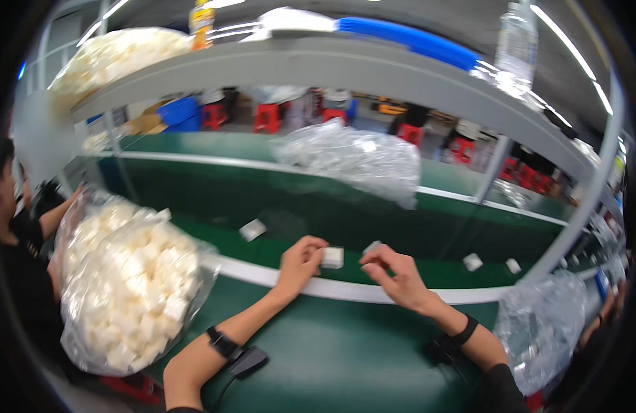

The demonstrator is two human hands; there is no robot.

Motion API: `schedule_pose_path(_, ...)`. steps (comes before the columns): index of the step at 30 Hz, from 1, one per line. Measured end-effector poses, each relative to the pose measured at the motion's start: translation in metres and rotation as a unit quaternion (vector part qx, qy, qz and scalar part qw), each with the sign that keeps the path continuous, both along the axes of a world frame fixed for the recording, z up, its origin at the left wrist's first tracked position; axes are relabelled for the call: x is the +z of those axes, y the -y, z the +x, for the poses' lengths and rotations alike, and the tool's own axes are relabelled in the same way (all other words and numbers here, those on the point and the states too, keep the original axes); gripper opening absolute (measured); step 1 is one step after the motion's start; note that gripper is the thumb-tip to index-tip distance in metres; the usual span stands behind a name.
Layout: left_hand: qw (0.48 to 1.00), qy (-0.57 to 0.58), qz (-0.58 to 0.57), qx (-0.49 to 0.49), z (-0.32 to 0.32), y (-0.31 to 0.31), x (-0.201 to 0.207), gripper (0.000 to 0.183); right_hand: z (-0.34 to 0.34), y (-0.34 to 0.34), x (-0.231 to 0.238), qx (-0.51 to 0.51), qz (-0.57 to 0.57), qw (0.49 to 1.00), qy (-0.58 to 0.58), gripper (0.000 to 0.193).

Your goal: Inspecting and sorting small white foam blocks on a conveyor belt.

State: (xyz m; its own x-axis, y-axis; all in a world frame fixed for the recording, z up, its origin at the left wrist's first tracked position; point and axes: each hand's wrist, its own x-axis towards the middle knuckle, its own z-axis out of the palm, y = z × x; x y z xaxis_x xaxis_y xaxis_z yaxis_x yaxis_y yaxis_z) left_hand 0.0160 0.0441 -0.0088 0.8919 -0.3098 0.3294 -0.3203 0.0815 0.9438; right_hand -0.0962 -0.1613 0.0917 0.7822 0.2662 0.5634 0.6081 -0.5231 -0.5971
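Over the near edge of the green conveyor belt, my left hand (300, 265) has its fingers curled against the side of a small white square case (332, 258) and grips it. My right hand (399, 279) is a little to the right, thumb and fingers pinched together. A small pale, partly see-through piece (371, 247) shows at its fingertips; its kind is too blurred to tell. Another small white case (252, 230) lies on the belt, left of and beyond my left hand. Two more white pieces, one a square case (472, 262), the other a smaller piece (513, 266), lie farther right.
A large clear bag of white pieces (135, 289) stands at the left beside a person (22, 227). An emptier clear bag (543, 327) is at the right, near another person's hand (612, 303). Crumpled plastic (359, 158) hangs beyond the belt, under a grey shelf (318, 69).
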Motion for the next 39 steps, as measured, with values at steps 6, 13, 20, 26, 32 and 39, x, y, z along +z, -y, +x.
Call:
schedule_pose_path(6,0.999,-0.037,0.035,-0.002,-0.010,0.001,0.019,0.009,-0.052,0.060,0.171,-0.132,-0.068,0.922,0.357,0.015)
schedule_pose_path(13,0.991,0.113,-0.062,-0.045,-0.084,0.003,0.138,0.008,-0.072,0.213,0.330,-0.430,-0.089,0.794,0.421,0.026)
schedule_pose_path(20,0.848,0.403,-0.103,-0.328,-0.217,-0.044,0.298,0.062,-0.036,0.311,0.338,-0.487,-0.260,0.833,0.040,0.056)
schedule_pose_path(26,0.843,0.306,-0.105,-0.430,-0.239,-0.040,0.314,0.058,-0.035,0.308,0.344,-0.429,-0.319,0.845,0.012,0.040)
schedule_pose_path(32,0.834,0.280,-0.128,-0.459,-0.231,-0.035,0.297,0.057,-0.022,0.308,0.342,-0.465,-0.284,0.838,-0.017,0.046)
schedule_pose_path(39,0.831,0.262,-0.138,-0.471,-0.221,-0.027,0.288,0.057,-0.001,0.313,0.340,-0.413,-0.269,0.869,-0.039,0.037)
